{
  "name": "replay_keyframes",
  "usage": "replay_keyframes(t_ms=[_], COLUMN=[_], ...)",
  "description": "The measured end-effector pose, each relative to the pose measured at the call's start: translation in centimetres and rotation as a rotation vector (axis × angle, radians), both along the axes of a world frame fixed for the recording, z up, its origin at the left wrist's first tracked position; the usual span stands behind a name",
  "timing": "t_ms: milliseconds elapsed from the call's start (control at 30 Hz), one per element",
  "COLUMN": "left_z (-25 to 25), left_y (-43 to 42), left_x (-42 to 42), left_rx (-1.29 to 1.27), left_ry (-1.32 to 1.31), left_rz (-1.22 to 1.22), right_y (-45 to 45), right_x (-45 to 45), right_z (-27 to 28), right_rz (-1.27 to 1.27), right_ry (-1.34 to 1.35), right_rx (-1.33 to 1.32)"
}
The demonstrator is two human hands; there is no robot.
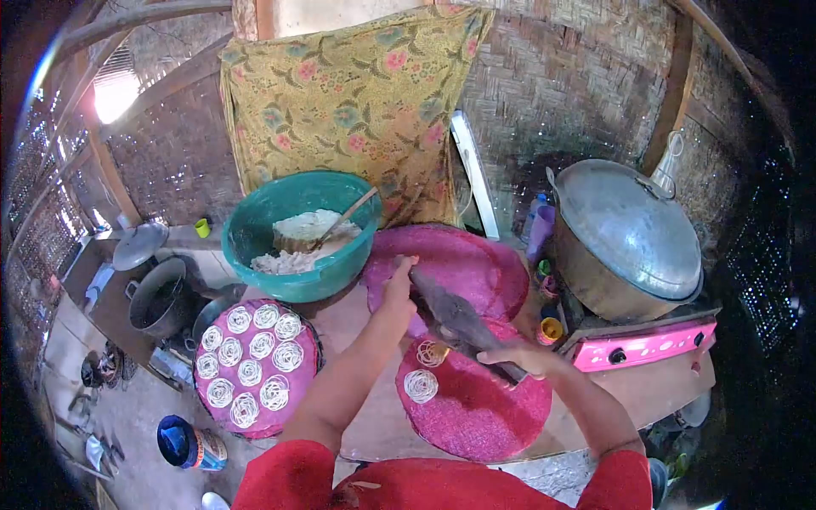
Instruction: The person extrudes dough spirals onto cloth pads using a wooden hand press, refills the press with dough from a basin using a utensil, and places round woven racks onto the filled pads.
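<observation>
A dark wooden noodle press is held at a slant above a round pink woven mat. My left hand is closed around its upper left end. Its lower right end is gripped by my right hand. Below the press, a partly hidden swirl of thin strands lies on the mat. Close by rests a complete white noodle nest. To the left, another round pink mat carries several similar white nests in loose rows.
A green basin of white dough with a wooden stick stands behind my left arm. More pink mats lie beyond the press. At right, a large lidded pot sits on a pink stove. A blue container stands at lower left.
</observation>
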State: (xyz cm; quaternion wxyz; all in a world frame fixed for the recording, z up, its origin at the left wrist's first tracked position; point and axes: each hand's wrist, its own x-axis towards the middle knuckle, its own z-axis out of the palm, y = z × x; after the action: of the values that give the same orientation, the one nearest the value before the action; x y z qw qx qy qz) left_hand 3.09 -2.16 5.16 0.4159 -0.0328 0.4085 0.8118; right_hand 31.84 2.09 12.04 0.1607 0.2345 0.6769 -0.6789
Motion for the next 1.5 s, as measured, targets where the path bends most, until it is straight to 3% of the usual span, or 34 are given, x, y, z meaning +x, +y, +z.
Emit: replay_keyframes(t_ms=[67,200,267,367,433,667,867,967,1067,1133,1200,1233,1300,1500], left_z=[-1.4,2.4,3.6,5.6,4.2,-0.9,2.1,3.3,0.8,-1.8,-4.9,-6.5,-8.7,-6.8], left_y=[1.5,0.8,0.6,-1.9,-1.9,1.0,1.8,0.3,-1.1,-2.6,-3.7,-3.9,-3.9,-3.4], left_x=[-1.1,-0.6,-1.1,0.1,-0.6,0.1,2.7,3.0,1.9,1.9,2.5,2.9,4.2,5.7], left_rx=[-0.040,0.014,-0.166,-0.082,-0.162,-0.072,-0.041,-0.025,0.027,-0.201,-0.636,-0.640,-0.287,-0.309], left_ry=[0.024,0.120,0.129,0.142,0.165,0.050,0.106,0.244,0.212,0.293,0.502,0.509,0.398,0.671], left_rz=[0.018,0.058,0.171,0.097,0.177,0.003,-0.027,-0.146,-0.230,-0.248,-0.465,-0.470,-0.788,-0.745], right_y=[0.5,0.5,0.0,-1.5,-1.5,-1.0,-0.3,-0.6,-0.6,-0.4,-0.7,-0.8,-1.0,-1.1], right_x=[0.0,-1.0,-1.6,-1.6,-1.1,1.8,2.1,2.3,2.7,3.0,3.3,3.3,3.3,2.8], right_z=[-0.3,-0.4,0.0,0.0,0.0,-1.2,-2.8,-2.9,-3.8,-3.9,-3.7,-3.6,-3.5,-2.9], right_rz=[-0.054,-0.026,-0.040,-0.089,-0.058,-0.122,-0.198,-0.220,-0.253,-0.282,-0.318,-0.324,-0.324,-0.270], right_ry=[0.040,0.088,0.060,0.158,0.109,0.048,0.095,0.147,0.200,0.230,0.221,0.226,0.225,0.234], right_rx=[0.137,0.175,0.106,0.152,0.133,0.129,0.229,0.200,0.146,0.111,0.100,0.096,0.058,0.099])
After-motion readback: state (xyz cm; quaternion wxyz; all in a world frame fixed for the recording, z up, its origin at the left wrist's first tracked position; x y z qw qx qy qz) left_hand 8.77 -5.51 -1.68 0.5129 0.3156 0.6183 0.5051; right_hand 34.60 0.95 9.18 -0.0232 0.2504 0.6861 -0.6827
